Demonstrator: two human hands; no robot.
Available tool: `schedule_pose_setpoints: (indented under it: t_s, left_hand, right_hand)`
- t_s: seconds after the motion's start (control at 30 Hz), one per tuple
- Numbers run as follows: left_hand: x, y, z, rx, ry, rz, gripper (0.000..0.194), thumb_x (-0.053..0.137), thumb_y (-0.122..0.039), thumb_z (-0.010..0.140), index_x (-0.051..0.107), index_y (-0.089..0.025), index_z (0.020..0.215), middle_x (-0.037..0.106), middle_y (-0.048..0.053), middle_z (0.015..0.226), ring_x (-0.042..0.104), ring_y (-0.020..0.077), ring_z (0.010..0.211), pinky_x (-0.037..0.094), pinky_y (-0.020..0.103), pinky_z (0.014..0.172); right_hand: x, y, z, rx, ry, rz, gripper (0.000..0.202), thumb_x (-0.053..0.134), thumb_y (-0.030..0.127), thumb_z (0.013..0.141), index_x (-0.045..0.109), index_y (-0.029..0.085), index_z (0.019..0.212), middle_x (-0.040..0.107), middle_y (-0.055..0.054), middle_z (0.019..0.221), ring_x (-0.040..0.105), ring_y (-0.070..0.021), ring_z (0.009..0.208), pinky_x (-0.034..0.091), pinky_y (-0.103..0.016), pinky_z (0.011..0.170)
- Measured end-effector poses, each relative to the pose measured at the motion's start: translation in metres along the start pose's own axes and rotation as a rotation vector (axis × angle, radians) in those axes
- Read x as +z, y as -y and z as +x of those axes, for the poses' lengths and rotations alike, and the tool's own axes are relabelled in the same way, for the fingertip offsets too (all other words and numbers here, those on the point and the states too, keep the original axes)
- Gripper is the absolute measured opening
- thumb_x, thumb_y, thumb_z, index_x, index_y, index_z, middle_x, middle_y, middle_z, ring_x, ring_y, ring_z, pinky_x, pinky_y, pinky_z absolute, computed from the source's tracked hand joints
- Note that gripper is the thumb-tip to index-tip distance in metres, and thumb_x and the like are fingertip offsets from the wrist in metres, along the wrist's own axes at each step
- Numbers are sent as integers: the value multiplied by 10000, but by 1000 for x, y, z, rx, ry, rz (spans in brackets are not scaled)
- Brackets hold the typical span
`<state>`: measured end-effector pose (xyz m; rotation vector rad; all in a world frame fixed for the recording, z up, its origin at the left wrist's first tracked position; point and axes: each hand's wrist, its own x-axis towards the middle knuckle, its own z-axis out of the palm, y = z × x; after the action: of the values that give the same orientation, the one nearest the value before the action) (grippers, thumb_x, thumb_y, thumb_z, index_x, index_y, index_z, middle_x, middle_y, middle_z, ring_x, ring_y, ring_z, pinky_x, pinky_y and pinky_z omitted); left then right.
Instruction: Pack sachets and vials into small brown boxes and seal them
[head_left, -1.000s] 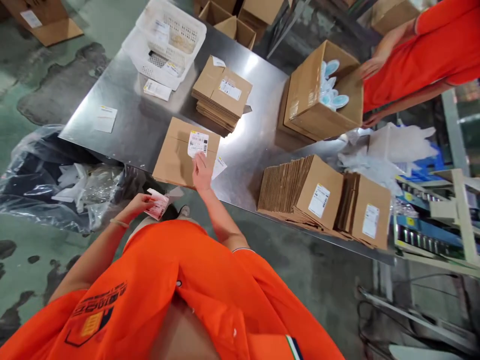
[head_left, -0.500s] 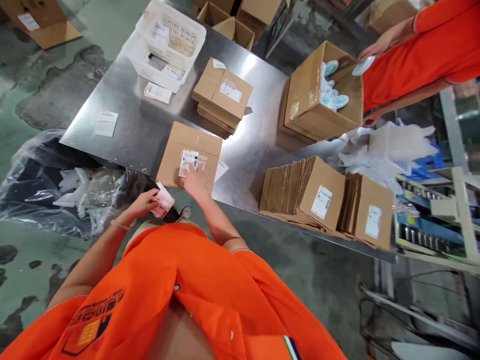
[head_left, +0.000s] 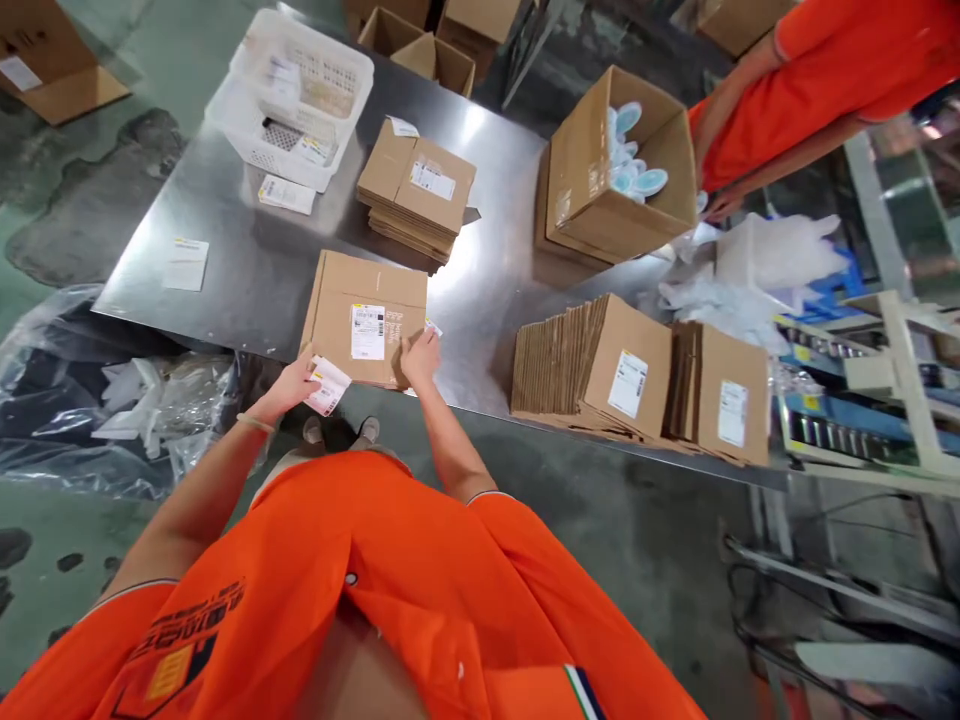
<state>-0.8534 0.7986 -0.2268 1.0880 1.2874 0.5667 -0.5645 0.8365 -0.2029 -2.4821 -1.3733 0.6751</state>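
A flat cardboard box (head_left: 330, 320) lies at the table's near edge, with a white label (head_left: 367, 332) on its top. My left hand (head_left: 292, 386) is closed on a small stack of labels (head_left: 328, 386) at the box's near left corner. At the right edge of the box, my right hand (head_left: 421, 358) has its fingers closed on the cardboard. Part of a white slip (head_left: 433, 327) shows just beyond those fingers.
Behind the box stands a pile of folded cartons (head_left: 420, 190); a white basket (head_left: 300, 90) is at the far left. Rows of labelled cartons (head_left: 637, 370) line the right edge. A person's arm (head_left: 739, 90) is beside an open box (head_left: 577, 180) of bagged items.
My right hand has left the label and moved to the box's right edge. My left hand has come up to the left corner with the labels. The other person's hand has lowered beside the open box.
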Motion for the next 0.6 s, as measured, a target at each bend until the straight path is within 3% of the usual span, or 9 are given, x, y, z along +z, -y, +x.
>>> schedule_pose_setpoints:
  t_s: [0.07, 0.17, 0.27, 0.37, 0.43, 0.5, 0.53, 0.6]
  left_hand:
    - [22, -6, -2, -79, 93, -12, 1229, 915, -217, 649, 413, -75, 1762, 816, 16, 843, 756, 227, 735, 586, 293, 709]
    - [54, -15, -5, -70, 214, -117, 1306, 923, -273, 665, 320, -102, 1810, 840, 24, 874, 790, 228, 770, 619, 304, 754]
    - [71, -24, -9, -33, 141, -255, 1398, 936, -337, 708, 159, -135, 1852, 842, 25, 866, 804, 238, 759, 635, 330, 769]
    - [73, -30, -14, 39, 59, -318, 1495, 959, -337, 737, -10, -175, 1863, 855, 28, 898, 800, 229, 753, 633, 323, 786]
    - [74, -34, -18, 106, 47, -350, 1521, 967, -349, 758, -67, -171, 1859, 864, 31, 931, 791, 216, 762, 627, 313, 806]
    - [77, -37, -22, 160, 27, -373, 1504, 964, -375, 779, -63, -176, 1861, 867, 28, 953, 786, 210, 778, 624, 315, 824]
    - [80, -37, -24, 177, 14, -379, 1492, 964, -390, 782, -41, -180, 1864, 869, 31, 967, 788, 214, 796, 625, 319, 832]
    - [84, -37, -27, 197, -15, -377, 1438, 970, -429, 771, 73, -172, 1865, 876, 62, 1027, 804, 238, 871, 632, 338, 860]
  right_hand:
    - [-19, -30, 3, 158, 15, 99, 561, 515, 381, 1161, 597, 78, 1626, 731, -295, 1482, 738, -379, 1331, 579, -507, 1110]
    - [-60, -80, 16, 301, -86, 131, 433, 462, 332, 1181, 723, 149, 1474, 810, -220, 1270, 786, -326, 1112, 596, -416, 959]
    - [-110, -127, 38, 375, -198, 97, 417, 456, 252, 1168, 760, 120, 1421, 793, -241, 1241, 760, -296, 1068, 547, -377, 897]
    - [-137, -144, 53, 356, -263, 53, 454, 533, 181, 1113, 696, 13, 1503, 702, -362, 1379, 712, -318, 1191, 494, -420, 936]
    - [-129, -129, 45, 192, -280, 96, 473, 645, 150, 1044, 700, 11, 1493, 654, -376, 1457, 667, -320, 1286, 481, -429, 986]
    - [-100, -98, 19, -76, -150, 296, 399, 753, 186, 976, 771, 91, 1363, 737, -263, 1352, 682, -278, 1217, 512, -393, 983]
    - [-82, -81, 1, -197, -3, 456, 334, 790, 242, 951, 794, 146, 1271, 789, -169, 1207, 707, -246, 1094, 543, -366, 940]
    - [-44, -48, -37, -307, 314, 706, 417, 876, 333, 864, 779, 225, 1254, 788, -29, 973, 690, -205, 876, 568, -328, 836]
